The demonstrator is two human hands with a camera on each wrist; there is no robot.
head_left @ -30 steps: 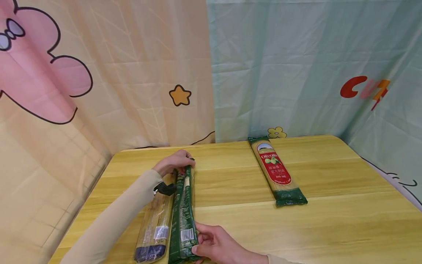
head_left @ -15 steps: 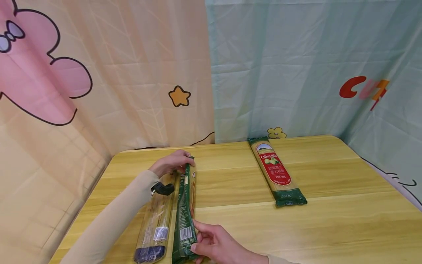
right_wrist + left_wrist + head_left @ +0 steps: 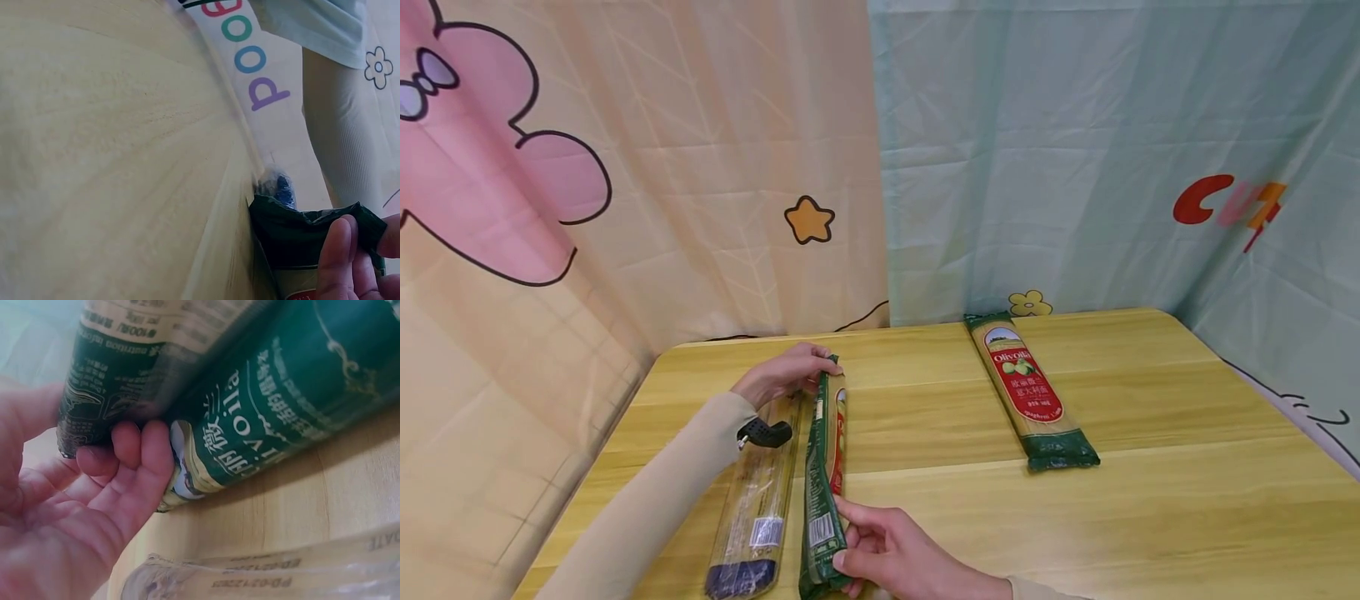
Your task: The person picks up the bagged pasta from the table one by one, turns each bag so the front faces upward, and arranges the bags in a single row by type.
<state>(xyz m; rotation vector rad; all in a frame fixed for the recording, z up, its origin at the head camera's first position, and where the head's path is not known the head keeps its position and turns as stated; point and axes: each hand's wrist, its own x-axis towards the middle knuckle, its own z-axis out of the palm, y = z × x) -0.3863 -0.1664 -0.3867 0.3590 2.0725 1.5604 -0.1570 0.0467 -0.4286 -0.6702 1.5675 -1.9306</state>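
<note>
Both hands hold a green pack of spaghetti (image 3: 817, 479) that stands tilted on its long edge, its back with a barcode facing left and part of its red label showing on the right. At the far end, my left hand (image 3: 784, 372) grips the pack's tip, with fingers curled against the green wrapper (image 3: 250, 406) in the left wrist view. My right hand (image 3: 898, 546) pinches the near end between thumb and fingers. Close on the left lies a clear pack of pasta (image 3: 748, 508) with a dark blue end, partly hidden by the left wrist.
Another spaghetti pack (image 3: 1028, 392), red label up and green at both ends, lies at the right on the wooden table (image 3: 925, 433). Printed curtains (image 3: 737, 167) enclose the table's back and sides. A black band (image 3: 765, 432) is on the left wrist.
The held spaghetti pack has turned further onto its edge, so more of its red-labelled front shows. Its near end has shifted slightly right, away from the clear pack. The left hand has moved slightly left.
</note>
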